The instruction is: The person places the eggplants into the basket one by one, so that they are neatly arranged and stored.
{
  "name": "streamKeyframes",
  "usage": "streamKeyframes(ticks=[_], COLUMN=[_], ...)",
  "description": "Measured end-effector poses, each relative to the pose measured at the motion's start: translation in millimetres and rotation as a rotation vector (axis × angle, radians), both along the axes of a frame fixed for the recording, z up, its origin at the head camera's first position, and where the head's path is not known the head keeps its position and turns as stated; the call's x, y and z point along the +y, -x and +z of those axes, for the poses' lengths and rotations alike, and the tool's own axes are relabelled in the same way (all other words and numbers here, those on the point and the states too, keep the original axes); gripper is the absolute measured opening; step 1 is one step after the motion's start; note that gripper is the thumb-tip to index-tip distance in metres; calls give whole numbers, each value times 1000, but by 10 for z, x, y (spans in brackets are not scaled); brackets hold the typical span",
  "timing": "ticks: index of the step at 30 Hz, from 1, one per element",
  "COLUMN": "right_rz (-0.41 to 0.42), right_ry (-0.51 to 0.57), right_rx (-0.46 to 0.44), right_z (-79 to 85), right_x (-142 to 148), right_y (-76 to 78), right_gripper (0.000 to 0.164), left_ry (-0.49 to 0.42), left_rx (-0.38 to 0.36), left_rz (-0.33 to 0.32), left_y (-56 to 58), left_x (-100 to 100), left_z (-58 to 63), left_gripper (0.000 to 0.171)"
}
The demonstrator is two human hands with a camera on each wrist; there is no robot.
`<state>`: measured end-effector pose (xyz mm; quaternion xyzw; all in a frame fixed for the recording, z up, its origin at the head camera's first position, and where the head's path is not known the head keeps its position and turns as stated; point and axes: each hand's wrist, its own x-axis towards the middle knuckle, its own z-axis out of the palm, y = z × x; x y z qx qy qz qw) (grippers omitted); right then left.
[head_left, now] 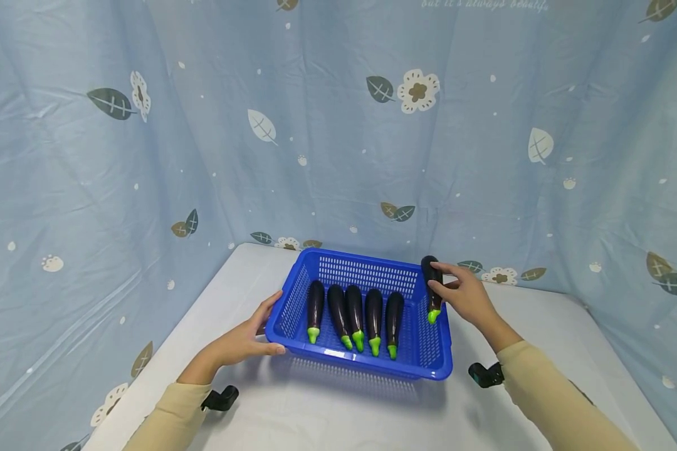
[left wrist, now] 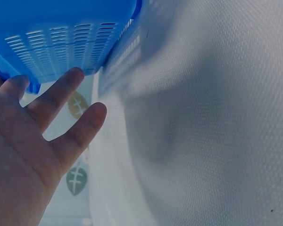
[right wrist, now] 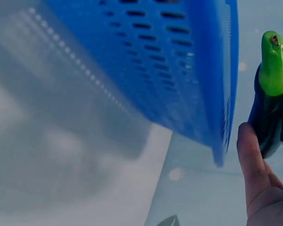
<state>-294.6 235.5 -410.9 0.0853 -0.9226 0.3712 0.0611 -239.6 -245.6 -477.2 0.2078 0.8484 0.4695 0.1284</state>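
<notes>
A blue plastic basket [head_left: 367,364] with slotted walls stands on the table. Inside it several dark eggplants [head_left: 354,310] with green stems lie side by side, stems toward the front. My right hand [head_left: 467,297] pinches another eggplant [head_left: 433,282] between thumb and fingers over the basket's right end; in the right wrist view its green stem [right wrist: 275,70] points up beside the basket wall [right wrist: 155,61]. At the basket's left front corner is my left hand [head_left: 238,341], fingers spread and fairly straight against it. The left wrist view shows the fingers [left wrist: 80,134] beside the slotted wall [left wrist: 61,47].
White cloth covers the table [head_left: 316,413]. A blue curtain [head_left: 338,156] printed with leaves and flowers hangs behind and at the sides. Black devices [head_left: 221,398] are worn at both wrists.
</notes>
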Motion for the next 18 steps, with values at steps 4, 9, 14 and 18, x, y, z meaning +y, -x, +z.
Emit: streamKeyframes(ticks=[4,9,14,18], right_rz=[14,26,42,31], right_ry=[16,-13,-99,-166], right_rx=[-24,-36,-56,-91], right_z=[17,26,16,22], right_x=[-89,-212,-326,-397], right_y=[23,56,70,73], right_gripper=[53,51,49,49], left_ry=[-7,-13,-15,-17], left_rx=[4,3,-2,-5], left_rz=[-6,-7,-4,-4], left_y=[7,7,5,3], left_x=[-4,-5,-6,-10], left_z=[-11,-13,-14,-12], left_gripper=[113,113,113,113])
